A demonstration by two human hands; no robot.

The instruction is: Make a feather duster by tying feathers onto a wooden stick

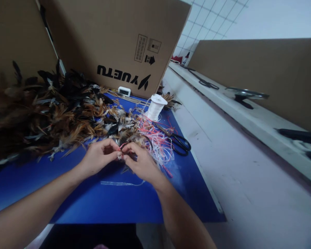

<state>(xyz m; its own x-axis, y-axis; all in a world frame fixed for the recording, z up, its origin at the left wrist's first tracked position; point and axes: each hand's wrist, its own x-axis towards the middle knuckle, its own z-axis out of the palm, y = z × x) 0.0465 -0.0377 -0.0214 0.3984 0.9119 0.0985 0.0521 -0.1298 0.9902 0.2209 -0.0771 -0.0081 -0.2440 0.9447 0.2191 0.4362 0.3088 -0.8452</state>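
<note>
Near the front middle of the blue table, my left hand [98,155] and my right hand [139,162] meet, each closed in a pinch. Between their fingertips is a small feather bundle [120,156] with a bit of red string at it; my fingers hide most of it. Just beyond my hands lies a large heap of brown, black and white feathers [75,117]. To the right of my right hand spreads a tangle of red and white strings [160,145]. A clear flat ribbon [116,183] lies on the table in front of my hands.
Black-handled scissors [181,143] lie at the table's right side, beside a white spool [156,107]. A small white digital display [124,91] stands at the back before a large cardboard box [114,41]. Along the right runs a white ledge [212,93] holding several tools.
</note>
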